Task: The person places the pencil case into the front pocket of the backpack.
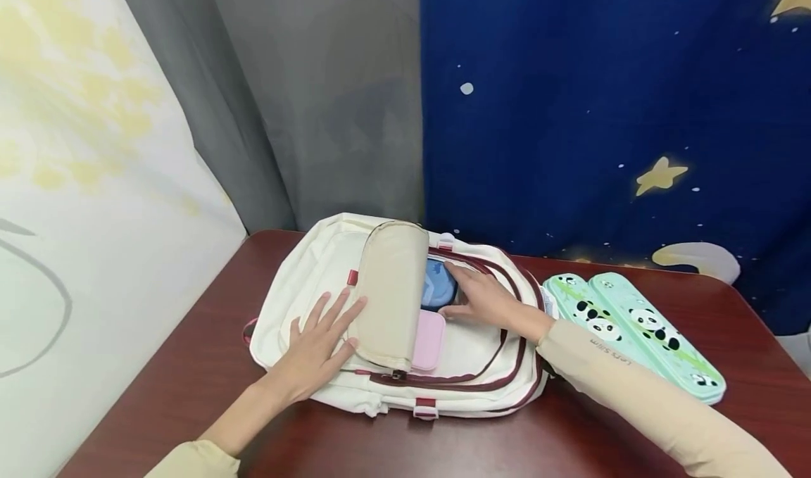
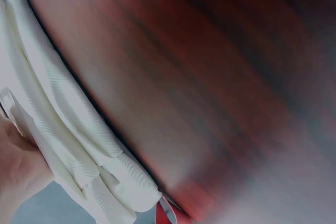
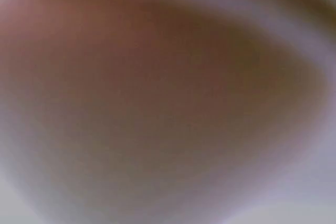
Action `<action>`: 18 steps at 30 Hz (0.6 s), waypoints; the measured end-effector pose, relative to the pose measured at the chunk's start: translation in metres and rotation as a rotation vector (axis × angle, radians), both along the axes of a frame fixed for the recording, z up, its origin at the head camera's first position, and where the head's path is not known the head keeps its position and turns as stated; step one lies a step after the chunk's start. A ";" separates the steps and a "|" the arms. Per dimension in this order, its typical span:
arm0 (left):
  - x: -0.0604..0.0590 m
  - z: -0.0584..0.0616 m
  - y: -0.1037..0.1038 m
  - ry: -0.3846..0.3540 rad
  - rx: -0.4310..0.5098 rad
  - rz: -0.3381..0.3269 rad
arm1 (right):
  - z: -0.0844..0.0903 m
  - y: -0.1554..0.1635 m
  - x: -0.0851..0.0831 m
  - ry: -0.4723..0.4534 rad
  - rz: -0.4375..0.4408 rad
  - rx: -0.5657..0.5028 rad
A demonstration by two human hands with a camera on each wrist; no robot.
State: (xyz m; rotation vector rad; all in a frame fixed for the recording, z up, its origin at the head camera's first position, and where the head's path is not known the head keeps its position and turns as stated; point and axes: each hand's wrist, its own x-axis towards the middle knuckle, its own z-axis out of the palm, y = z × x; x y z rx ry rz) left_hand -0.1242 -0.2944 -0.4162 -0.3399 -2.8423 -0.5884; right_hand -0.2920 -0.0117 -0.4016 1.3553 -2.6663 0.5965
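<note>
Fingers [image 1: 467, 274] hold blue case [image 1: 439, 284] in white backpack [image 1: 310, 270].

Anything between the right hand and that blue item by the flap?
Nothing visible between the right hand and the blue item; the fingers are at its exposed edge. In the head view, the beige flap overlaps its opposite side.

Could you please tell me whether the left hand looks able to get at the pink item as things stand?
Probably yes, by reaching over: the beige flap lies between the left hand and the pink item, but part of that item shows uncovered.
</note>
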 end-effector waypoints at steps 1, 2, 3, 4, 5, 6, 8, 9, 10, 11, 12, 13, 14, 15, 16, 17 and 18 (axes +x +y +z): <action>0.000 0.000 0.000 0.003 -0.001 0.006 | 0.001 0.002 -0.001 -0.012 0.010 0.000; 0.000 0.001 0.000 0.007 -0.003 0.010 | 0.001 0.003 -0.002 -0.023 0.019 0.002; 0.000 0.001 0.000 0.006 -0.004 0.011 | 0.001 0.005 -0.002 -0.034 0.025 0.005; 0.000 0.001 0.000 0.001 -0.004 0.013 | 0.001 0.006 -0.003 -0.044 0.030 0.009; 0.000 0.001 0.000 -0.004 -0.004 0.013 | 0.001 0.008 -0.003 -0.053 0.030 0.010; 0.001 0.001 0.000 -0.009 -0.002 0.013 | 0.000 0.009 -0.003 -0.058 0.033 0.011; 0.000 0.001 0.000 -0.012 -0.004 0.010 | 0.001 0.011 -0.003 -0.060 0.036 0.005; 0.000 0.001 0.000 -0.012 -0.003 0.009 | 0.001 0.012 -0.003 -0.056 0.037 0.004; 0.000 0.001 0.000 -0.011 -0.002 0.009 | 0.001 0.013 -0.003 -0.051 0.038 0.008; 0.000 0.000 0.000 -0.009 0.000 0.007 | 0.002 0.014 -0.003 -0.042 0.037 0.014; 0.000 -0.001 0.000 -0.006 0.000 0.007 | 0.002 0.015 -0.003 -0.040 0.036 0.022; 0.000 -0.002 0.001 -0.002 0.001 0.006 | 0.003 0.016 -0.003 -0.042 0.037 0.029; 0.000 -0.002 0.001 0.002 0.001 0.006 | 0.004 0.018 -0.003 -0.045 0.036 0.038; 0.000 -0.003 0.001 0.007 0.001 0.006 | 0.005 0.020 -0.003 -0.047 0.037 0.047; 0.000 -0.003 0.001 0.011 0.000 0.007 | 0.007 0.022 -0.002 -0.053 0.038 0.056; -0.001 -0.003 0.001 0.015 -0.002 0.007 | 0.009 0.024 -0.003 -0.064 0.039 0.062; -0.001 -0.003 0.001 0.018 -0.004 0.007 | 0.011 0.027 -0.003 -0.078 0.043 0.067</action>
